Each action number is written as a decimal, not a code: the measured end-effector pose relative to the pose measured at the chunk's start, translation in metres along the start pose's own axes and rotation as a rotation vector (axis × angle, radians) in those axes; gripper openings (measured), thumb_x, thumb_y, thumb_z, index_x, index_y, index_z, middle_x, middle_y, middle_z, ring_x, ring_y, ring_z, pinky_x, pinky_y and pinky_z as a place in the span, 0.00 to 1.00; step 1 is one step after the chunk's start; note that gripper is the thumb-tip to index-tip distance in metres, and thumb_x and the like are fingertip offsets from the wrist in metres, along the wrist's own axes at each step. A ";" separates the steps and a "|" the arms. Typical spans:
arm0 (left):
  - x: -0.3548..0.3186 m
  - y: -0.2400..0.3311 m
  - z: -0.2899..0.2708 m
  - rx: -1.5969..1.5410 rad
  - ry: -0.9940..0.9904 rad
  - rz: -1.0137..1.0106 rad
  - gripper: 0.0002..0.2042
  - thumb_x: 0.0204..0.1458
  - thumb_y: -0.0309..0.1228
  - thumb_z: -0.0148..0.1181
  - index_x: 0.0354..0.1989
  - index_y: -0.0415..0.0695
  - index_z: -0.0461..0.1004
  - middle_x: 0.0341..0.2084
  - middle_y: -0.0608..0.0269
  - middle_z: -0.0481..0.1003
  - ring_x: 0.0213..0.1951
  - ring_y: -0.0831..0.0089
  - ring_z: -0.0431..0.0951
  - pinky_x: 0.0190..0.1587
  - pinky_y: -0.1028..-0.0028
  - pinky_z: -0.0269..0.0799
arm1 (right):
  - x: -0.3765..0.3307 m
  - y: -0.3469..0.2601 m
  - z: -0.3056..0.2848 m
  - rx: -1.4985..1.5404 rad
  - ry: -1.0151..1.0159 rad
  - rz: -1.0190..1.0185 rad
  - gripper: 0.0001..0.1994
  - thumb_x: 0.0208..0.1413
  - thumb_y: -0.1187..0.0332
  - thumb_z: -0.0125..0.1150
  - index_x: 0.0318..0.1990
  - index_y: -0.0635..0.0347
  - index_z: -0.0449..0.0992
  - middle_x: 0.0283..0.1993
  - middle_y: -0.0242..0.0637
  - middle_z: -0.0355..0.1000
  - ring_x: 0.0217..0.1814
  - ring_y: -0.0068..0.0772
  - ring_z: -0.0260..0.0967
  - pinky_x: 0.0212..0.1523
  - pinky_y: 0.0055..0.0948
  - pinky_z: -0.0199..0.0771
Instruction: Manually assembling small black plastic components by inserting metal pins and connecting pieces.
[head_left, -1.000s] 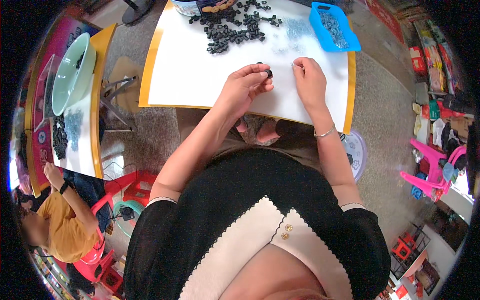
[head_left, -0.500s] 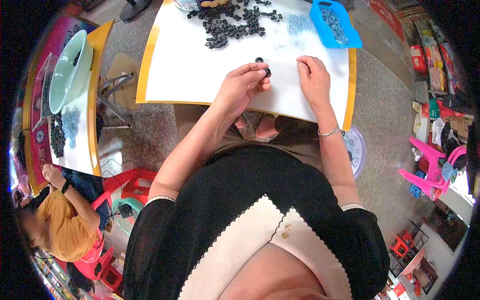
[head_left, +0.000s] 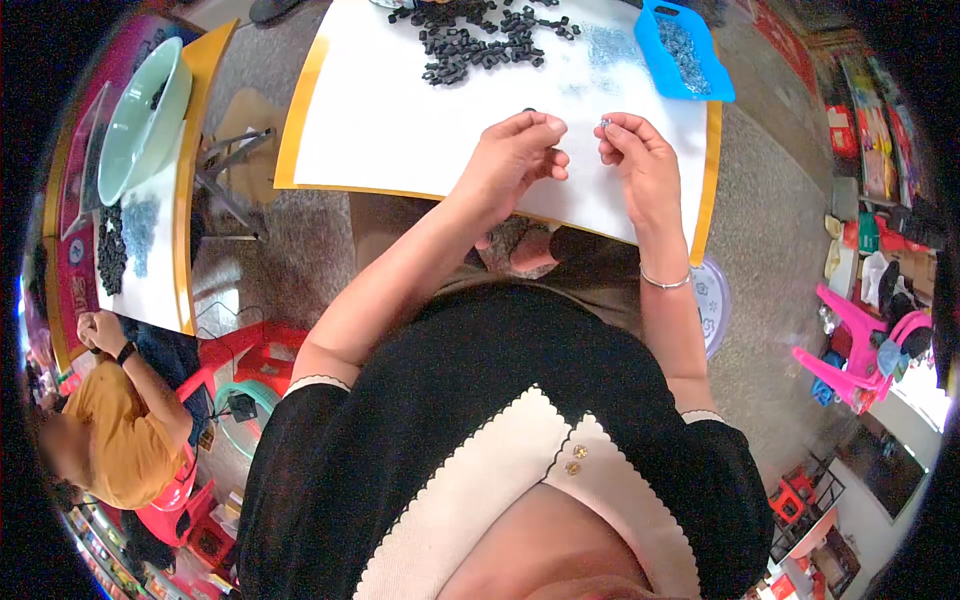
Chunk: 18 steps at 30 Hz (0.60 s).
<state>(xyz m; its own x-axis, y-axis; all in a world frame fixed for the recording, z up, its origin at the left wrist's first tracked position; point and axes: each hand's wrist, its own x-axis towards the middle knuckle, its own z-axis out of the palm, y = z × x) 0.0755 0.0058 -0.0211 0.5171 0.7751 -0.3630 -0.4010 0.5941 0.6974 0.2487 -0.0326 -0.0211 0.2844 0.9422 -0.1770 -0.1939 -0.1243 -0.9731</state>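
Her left hand (head_left: 515, 160) pinches a small black plastic piece (head_left: 529, 112), right hand (head_left: 640, 160) pinches a tiny silver metal bit (head_left: 605, 122); the heap of black plastic pieces (head_left: 475, 40) looks mostly untouched

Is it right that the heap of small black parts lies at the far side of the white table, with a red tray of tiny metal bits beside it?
Not quite: the tray is blue, not red, as the head view shows. The heap of small black parts does lie at the far side of the white table, beside it.

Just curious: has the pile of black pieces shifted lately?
No. The pile of black pieces lies just as before, left of the blue tray.
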 end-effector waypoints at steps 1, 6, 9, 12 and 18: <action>0.003 -0.003 0.002 0.060 0.002 0.037 0.13 0.52 0.28 0.55 0.45 0.37 0.70 0.26 0.64 0.71 0.27 0.77 0.72 0.30 0.80 0.70 | -0.002 0.000 0.002 0.017 -0.009 0.013 0.07 0.52 0.73 0.56 0.38 0.64 0.75 0.31 0.34 0.74 0.30 0.19 0.67 0.31 0.18 0.66; 0.011 -0.008 0.009 0.481 0.021 0.310 0.11 0.49 0.30 0.61 0.40 0.38 0.74 0.20 0.66 0.72 0.21 0.80 0.71 0.22 0.80 0.67 | -0.011 0.000 0.013 -0.124 -0.044 -0.069 0.07 0.52 0.73 0.57 0.38 0.64 0.74 0.31 0.33 0.73 0.31 0.20 0.67 0.32 0.19 0.67; 0.015 -0.010 0.008 0.568 0.028 0.304 0.11 0.49 0.30 0.61 0.39 0.38 0.75 0.20 0.65 0.73 0.20 0.81 0.71 0.22 0.80 0.67 | -0.012 -0.002 0.018 -0.179 -0.017 -0.115 0.06 0.51 0.74 0.57 0.37 0.65 0.74 0.31 0.32 0.73 0.31 0.19 0.67 0.33 0.20 0.68; 0.016 -0.009 0.007 0.565 0.028 0.258 0.10 0.50 0.31 0.61 0.37 0.38 0.75 0.20 0.66 0.73 0.20 0.81 0.71 0.21 0.81 0.67 | -0.008 0.003 0.016 -0.234 -0.026 -0.148 0.06 0.51 0.74 0.58 0.36 0.65 0.74 0.30 0.31 0.73 0.30 0.18 0.67 0.33 0.19 0.68; 0.017 0.000 0.006 0.601 0.091 0.237 0.11 0.50 0.33 0.58 0.32 0.36 0.77 0.18 0.66 0.73 0.18 0.82 0.70 0.19 0.80 0.67 | -0.015 0.000 0.028 -0.467 0.066 -0.353 0.04 0.51 0.73 0.60 0.34 0.63 0.75 0.29 0.29 0.72 0.29 0.16 0.65 0.32 0.18 0.68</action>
<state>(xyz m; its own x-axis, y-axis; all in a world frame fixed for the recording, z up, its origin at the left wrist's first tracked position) 0.0889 0.0173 -0.0237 0.3899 0.9012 -0.1892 0.0105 0.2011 0.9795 0.2178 -0.0378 -0.0144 0.3174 0.9319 0.1755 0.3534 0.0555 -0.9338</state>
